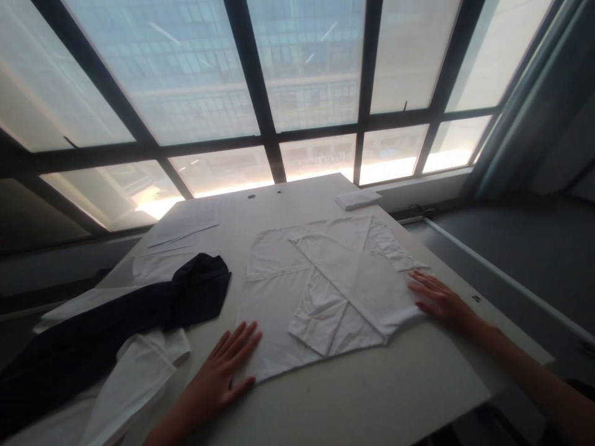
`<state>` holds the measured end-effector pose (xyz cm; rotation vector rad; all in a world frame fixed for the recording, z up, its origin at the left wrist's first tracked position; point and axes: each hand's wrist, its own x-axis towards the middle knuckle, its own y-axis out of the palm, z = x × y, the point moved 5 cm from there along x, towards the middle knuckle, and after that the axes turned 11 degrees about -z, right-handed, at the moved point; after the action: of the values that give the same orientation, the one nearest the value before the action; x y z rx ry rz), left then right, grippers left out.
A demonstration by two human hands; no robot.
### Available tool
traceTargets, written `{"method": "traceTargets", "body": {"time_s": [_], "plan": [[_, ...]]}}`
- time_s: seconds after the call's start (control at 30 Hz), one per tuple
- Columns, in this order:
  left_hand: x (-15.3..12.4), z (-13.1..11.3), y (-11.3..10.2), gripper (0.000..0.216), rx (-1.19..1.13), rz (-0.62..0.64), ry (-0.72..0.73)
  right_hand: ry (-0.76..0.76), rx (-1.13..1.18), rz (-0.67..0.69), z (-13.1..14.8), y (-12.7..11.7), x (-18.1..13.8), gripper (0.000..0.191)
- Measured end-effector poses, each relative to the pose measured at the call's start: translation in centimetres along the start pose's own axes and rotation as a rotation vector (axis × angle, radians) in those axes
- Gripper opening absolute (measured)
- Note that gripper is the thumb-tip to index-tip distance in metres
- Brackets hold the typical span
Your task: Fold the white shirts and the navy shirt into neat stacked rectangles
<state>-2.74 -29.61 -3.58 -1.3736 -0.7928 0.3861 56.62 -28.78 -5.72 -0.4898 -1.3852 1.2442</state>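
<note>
From my remote seat I see the white cloth (279, 291) lying flat in the middle of the desk (372, 384), creased, with flaps folded inward so that angled layers overlap across its centre; the left hand (227, 365) lies palm down at the cloth's near left corner, fingers spread and straight, the fingertips at the hem while the heel of the hand rests on bare desk; its grip is wide, flat, and closed on nothing; the right hand (437, 297) lies palm down at the cloth's right edge, fingers stretched out towards the middle and pressing on the folded layer there; that grip is likewise wide and flat, holding nothing; the two hands are well apart, with the cloth between them; to the left of the cloth, near the left hand, a dark garment (139, 316) sprawls in a long heap towards the desk's near left corner, and it lies on top of a white garment (134, 371) whose sleeve shows just beside my left wrist; farther back on the left lie sheets of paper (186, 223); at the far right end of the desk sits a small folded white stack (357, 198), well apart from the cloth; beyond the desk a large window (311, 62) with dark frames fills the view.
</note>
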Motion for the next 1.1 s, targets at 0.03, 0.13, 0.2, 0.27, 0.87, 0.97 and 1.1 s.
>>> {"method": "traceTargets", "body": {"time_s": [0.03, 0.13, 0.2, 0.27, 0.87, 0.97, 1.1], "plan": [[-0.3, -0.1, -0.1, 0.079, -0.013, -0.008, 0.019, 0.003, -0.003, 0.018, 0.0, -0.5, -0.7, 0.05], [-0.9, 0.0, -0.5, 0.079, -0.061, -0.051, 0.082, 0.013, -0.013, 0.047, -0.5, -1.9, -2.6, 0.054], [-1.1, 0.0, -0.8, 0.071, -0.08, -0.085, 0.121, 0.0, -0.019, 0.039, -1.0, -2.7, -3.6, 0.052], [-1.0, -0.3, -1.3, 0.061, -0.092, -0.107, 0.164, -0.021, -0.023, 0.021, -1.4, -3.3, -4.2, 0.047], [2.0, 0.4, -4.6, 0.017, -0.42, -0.3, -0.006, 0.14, 0.285, -0.245, -2.6, -5.1, -2.4, 0.019], [3.3, 1.6, -5.5, 0.021, -0.518, -0.351, -0.116, 0.242, 0.411, -0.281, -2.9, -6.2, -0.7, 0.021], [5.0, 4.1, -5.5, 0.027, -0.589, -0.34, -0.315, 0.397, 0.518, -0.215, -3.8, -6.7, 2.1, 0.029]]}}
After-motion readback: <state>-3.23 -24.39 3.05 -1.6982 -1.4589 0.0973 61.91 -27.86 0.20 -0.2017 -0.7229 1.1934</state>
